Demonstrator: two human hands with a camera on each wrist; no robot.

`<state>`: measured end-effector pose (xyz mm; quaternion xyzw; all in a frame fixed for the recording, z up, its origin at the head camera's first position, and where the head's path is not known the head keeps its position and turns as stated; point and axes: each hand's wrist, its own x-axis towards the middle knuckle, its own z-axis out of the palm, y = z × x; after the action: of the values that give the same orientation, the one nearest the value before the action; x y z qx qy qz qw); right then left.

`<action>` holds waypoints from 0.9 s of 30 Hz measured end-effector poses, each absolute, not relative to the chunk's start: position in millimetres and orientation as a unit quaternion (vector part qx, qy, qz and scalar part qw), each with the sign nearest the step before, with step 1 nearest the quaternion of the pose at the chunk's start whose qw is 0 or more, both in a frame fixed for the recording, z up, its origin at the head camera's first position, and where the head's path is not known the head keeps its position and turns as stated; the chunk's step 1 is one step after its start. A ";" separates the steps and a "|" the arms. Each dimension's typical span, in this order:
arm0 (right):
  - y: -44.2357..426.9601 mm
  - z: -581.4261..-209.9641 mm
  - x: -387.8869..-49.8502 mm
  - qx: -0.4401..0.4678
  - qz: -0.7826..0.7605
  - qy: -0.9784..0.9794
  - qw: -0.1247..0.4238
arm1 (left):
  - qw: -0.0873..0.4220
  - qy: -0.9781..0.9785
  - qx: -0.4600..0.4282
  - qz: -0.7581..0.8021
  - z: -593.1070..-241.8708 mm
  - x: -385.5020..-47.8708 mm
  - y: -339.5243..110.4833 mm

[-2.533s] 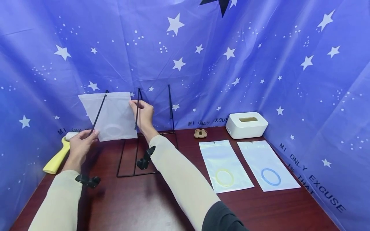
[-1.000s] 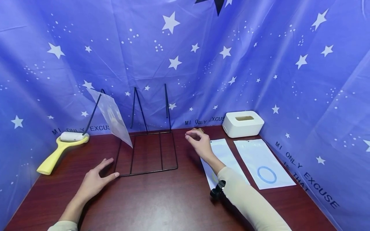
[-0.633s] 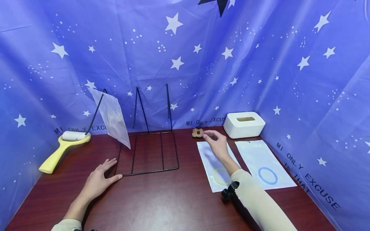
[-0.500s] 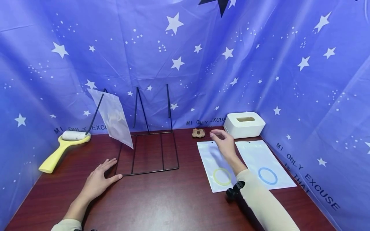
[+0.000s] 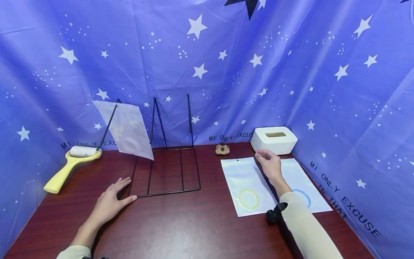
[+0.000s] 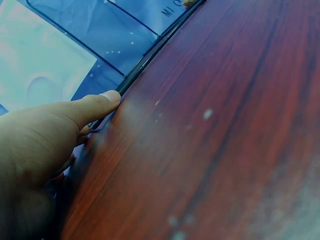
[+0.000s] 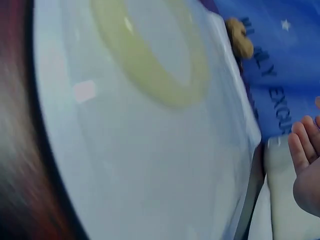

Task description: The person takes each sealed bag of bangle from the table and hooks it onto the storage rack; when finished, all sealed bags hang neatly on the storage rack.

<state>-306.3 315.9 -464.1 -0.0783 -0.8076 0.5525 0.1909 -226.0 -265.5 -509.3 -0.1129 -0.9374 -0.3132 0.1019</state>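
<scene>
My left hand [image 5: 111,203] rests at the front left corner of a black wire rack [image 5: 168,193], thumb and fingers spread; in the left wrist view the thumb of that hand [image 6: 65,120] touches the wire. From the rack's left hook hangs a white pouch [image 5: 127,126], slightly turned. My right hand [image 5: 271,167] hovers by the top right corner of a flat pouch with a yellow ring [image 5: 237,176], fingers loosely bent, holding nothing that shows. Its forearm partly covers a second pouch with a blue ring [image 5: 310,183]. The right wrist view has the hand [image 7: 307,165] at its right edge.
A white box with a slot [image 5: 275,144] stands behind the pouches. A small brown bear-shaped piece [image 5: 222,149] lies to its left. At the far left is a yellow-handled roller [image 5: 63,174]. A starry blue cloth [image 5: 226,86] surrounds the dark red table [image 5: 181,230].
Both hands left the hanging pouch, which has swung on the hook. My left hand came down to the rack's corner; my right hand moved right, past the brown piece, to the flat pouches.
</scene>
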 end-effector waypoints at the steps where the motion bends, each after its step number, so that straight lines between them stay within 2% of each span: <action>1: 318.5 -465.8 -308.3 -0.084 0.548 -0.810 0.189 | 0.100 -0.938 -0.111 -0.313 -509.9 -226.2 -266.1; 7: 330.6 -476.7 -316.5 -0.106 0.498 -0.842 0.176 | 0.093 -0.939 -0.107 -0.315 -510.0 -226.9 -266.1; 11: 336.2 -483.8 -320.9 -0.088 0.448 -0.875 0.161 | 0.092 -0.939 -0.104 -0.315 -508.6 -226.3 -265.2; 20: 340.1 -492.3 -327.7 -0.054 0.365 -0.925 0.092 | 0.090 -0.939 -0.102 -0.315 -506.4 -225.0 -262.9; 27: 333.9 -495.5 -329.8 -0.032 0.329 -0.940 0.078 | 0.090 -0.939 -0.105 -0.314 -507.1 -224.6 -264.6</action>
<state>-329.8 333.9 -495.5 -0.0316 -0.9405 0.3292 0.0780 -224.6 -264.6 -507.1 -0.1048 -0.9393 -0.3138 0.0904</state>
